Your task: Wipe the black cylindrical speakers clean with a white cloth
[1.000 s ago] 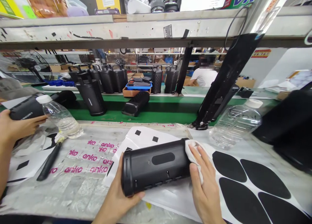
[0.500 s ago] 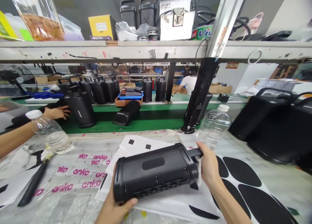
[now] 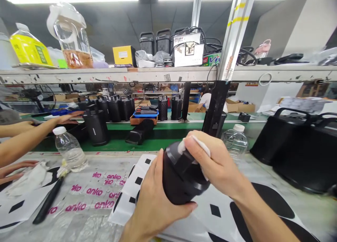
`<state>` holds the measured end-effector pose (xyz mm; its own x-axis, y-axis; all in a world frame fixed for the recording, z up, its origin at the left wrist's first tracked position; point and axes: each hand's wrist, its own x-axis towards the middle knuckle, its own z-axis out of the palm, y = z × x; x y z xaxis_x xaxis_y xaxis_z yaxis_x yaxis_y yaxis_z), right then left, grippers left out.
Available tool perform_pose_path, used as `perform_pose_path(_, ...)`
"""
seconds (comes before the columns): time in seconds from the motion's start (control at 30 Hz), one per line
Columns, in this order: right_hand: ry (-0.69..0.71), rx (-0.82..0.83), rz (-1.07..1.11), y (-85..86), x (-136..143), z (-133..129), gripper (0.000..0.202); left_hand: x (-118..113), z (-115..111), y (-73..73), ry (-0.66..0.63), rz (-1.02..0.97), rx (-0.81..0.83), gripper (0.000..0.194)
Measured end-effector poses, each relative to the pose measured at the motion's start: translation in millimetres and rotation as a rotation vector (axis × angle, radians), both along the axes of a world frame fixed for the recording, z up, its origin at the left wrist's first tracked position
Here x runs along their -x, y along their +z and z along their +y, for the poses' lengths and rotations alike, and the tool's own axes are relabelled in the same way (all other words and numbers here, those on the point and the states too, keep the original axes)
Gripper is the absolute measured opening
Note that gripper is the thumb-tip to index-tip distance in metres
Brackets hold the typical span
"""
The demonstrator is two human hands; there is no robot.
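Note:
My left hand (image 3: 155, 196) is wrapped round the side of a black cylindrical speaker (image 3: 177, 178), held over the white sheet with black shapes (image 3: 202, 214). The speaker is tilted, one end facing up toward me. My right hand (image 3: 216, 161) pinches a white cloth (image 3: 201, 145) and presses it on the upper edge of that end, beside the handle. Part of the cloth is hidden under my fingers.
Left, a clear bottle (image 3: 70, 152) stands near a black-handled brush (image 3: 50, 200); another person's hands (image 3: 63, 119) reach in there. Behind are a green conveyor (image 3: 173, 132) and a post (image 3: 217, 108). Right stand a bottle (image 3: 235, 143) and large black speakers (image 3: 305, 147).
The speaker has turned from lying sideways to end-on toward me. My right hand has moved from its handle onto the end with the cloth. The view has tilted up.

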<state>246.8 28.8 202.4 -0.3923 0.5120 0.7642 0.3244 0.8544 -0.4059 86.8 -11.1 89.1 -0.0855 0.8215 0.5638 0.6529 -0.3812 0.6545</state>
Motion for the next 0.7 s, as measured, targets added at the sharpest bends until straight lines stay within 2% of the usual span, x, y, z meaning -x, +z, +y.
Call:
perform_pose_path(0.07,0.037,0.040,-0.104,0.1,-8,2,0.034,-2,1,3.4,0.042,-0.106,0.050,0.121)
perform_pose_path(0.1,-0.011,0.032,-0.094,-3.8,-12,3,0.031,0,1,4.1,0.053,-0.139,0.063,0.119)
perform_pose_path(0.2,-0.256,-0.073,0.060,-29.3,-17,4,0.030,9,0,4.0,0.073,-0.216,0.078,0.115)
perform_pose_path(0.27,-0.301,-0.156,0.071,-51.2,-10,-1,0.030,12,1,3.1,0.074,-0.275,0.077,0.112)
perform_pose_path(0.37,-0.184,-0.298,-0.053,-76.2,7,-13,0.039,12,2,1.5,0.101,-0.342,0.072,0.113)
perform_pose_path(0.47,-0.026,-0.389,-0.094,-86.6,16,-15,0.042,11,3,-0.8,0.173,-0.357,0.085,0.120)
perform_pose_path(0.53,-0.053,-0.283,-0.017,-89.2,15,-5,0.039,13,3,-2.9,0.170,-0.376,0.077,0.119)
perform_pose_path(0.63,-0.256,0.211,0.158,-92.1,4,17,0.046,17,4,-6.4,0.164,-0.389,0.039,0.112)
perform_pose_path(0.7,-0.327,0.452,0.266,-93.6,-4,25,0.052,20,4,-7.6,0.186,-0.376,0.028,0.112)
